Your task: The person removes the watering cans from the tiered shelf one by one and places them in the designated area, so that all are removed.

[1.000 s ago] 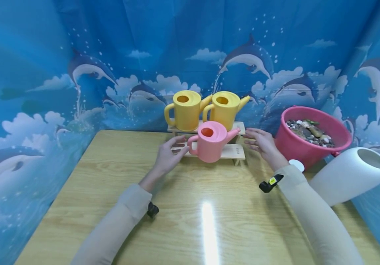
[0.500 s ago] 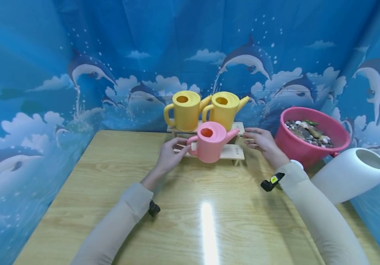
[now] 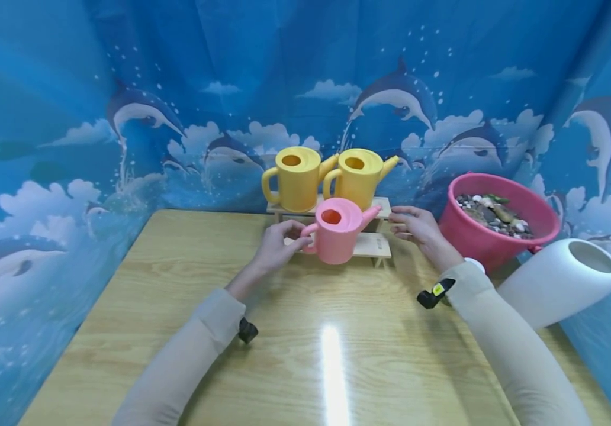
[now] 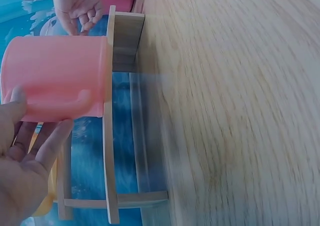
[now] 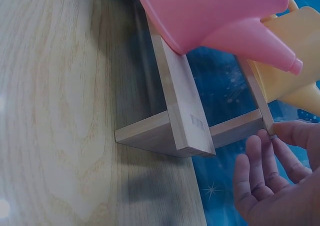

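Curling round the pink watering can's (image 3: 335,231) handle, the left hand (image 3: 276,248) gripped; the right hand (image 3: 417,228) hovered open beside the wooden rack (image 3: 372,245).

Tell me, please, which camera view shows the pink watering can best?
The head view: the whole pink watering can shows, with opening, handle and spout, on the lower step of the wooden rack. The left wrist view shows only its side and handle by the left hand; the right wrist view shows only its underside and spout.

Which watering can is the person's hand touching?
The pink plastic watering can on the lower wooden step; the left hand touches its handle. The two yellow watering cans stand untouched behind.
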Demonstrator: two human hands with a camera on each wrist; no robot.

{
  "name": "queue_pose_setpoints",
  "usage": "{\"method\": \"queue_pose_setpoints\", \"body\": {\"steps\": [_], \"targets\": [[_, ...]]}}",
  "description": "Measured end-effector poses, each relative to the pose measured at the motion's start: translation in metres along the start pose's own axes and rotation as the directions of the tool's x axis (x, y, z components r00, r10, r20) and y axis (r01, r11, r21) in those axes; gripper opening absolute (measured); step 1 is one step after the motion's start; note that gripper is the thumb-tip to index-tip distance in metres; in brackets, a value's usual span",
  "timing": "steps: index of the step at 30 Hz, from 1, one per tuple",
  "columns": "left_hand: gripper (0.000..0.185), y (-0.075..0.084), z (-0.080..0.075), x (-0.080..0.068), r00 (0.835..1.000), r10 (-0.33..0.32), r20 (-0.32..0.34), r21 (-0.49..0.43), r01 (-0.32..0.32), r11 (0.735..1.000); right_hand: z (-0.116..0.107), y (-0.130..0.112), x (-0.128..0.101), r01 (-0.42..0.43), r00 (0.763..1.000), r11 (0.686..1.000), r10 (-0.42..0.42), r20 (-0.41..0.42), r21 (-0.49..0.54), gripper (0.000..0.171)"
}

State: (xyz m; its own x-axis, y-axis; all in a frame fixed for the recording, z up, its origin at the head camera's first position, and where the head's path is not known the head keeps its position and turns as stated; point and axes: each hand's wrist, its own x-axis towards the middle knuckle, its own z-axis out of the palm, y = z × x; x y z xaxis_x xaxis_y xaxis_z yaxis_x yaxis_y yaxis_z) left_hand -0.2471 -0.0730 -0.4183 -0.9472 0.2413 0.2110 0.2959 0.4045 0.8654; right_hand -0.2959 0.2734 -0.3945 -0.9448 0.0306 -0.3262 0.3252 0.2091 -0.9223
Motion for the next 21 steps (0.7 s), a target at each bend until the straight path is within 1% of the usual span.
{"method": "queue_pose_setpoints", "body": {"steps": [5, 10, 14, 16, 21], "targets": [[0.022, 0.000, -0.007, -0.008, 0.999, -0.017, 0.033, 0.016, 0.016, 1.000, 0.001, 0.001, 0.000, 0.006, 1.000, 0.999, -0.006, 0.003, 0.033, 0.061], [0.023, -0.004, -0.020, -0.026, 0.999, -0.028, 0.040, -0.001, 0.028, 1.000, 0.002, 0.001, 0.000, 0.013, 1.000, 0.997, -0.014, 0.005, 0.071, 0.058], [0.023, -0.006, -0.036, -0.047, 0.998, -0.067, 0.017, -0.013, 0.068, 0.998, 0.002, 0.001, 0.001, 0.015, 1.000, 0.997, -0.016, 0.002, 0.075, 0.057], [0.023, -0.008, -0.047, -0.058, 0.995, -0.104, -0.002, -0.007, 0.104, 0.995, 0.002, 0.001, 0.001, 0.013, 1.000, 0.997, -0.014, 0.003, 0.076, 0.057], [0.024, -0.012, -0.075, -0.091, 0.985, -0.160, -0.063, 0.013, 0.161, 0.987, 0.002, 0.001, 0.002, 0.012, 1.000, 0.998, -0.012, 0.002, 0.068, 0.058]]}}
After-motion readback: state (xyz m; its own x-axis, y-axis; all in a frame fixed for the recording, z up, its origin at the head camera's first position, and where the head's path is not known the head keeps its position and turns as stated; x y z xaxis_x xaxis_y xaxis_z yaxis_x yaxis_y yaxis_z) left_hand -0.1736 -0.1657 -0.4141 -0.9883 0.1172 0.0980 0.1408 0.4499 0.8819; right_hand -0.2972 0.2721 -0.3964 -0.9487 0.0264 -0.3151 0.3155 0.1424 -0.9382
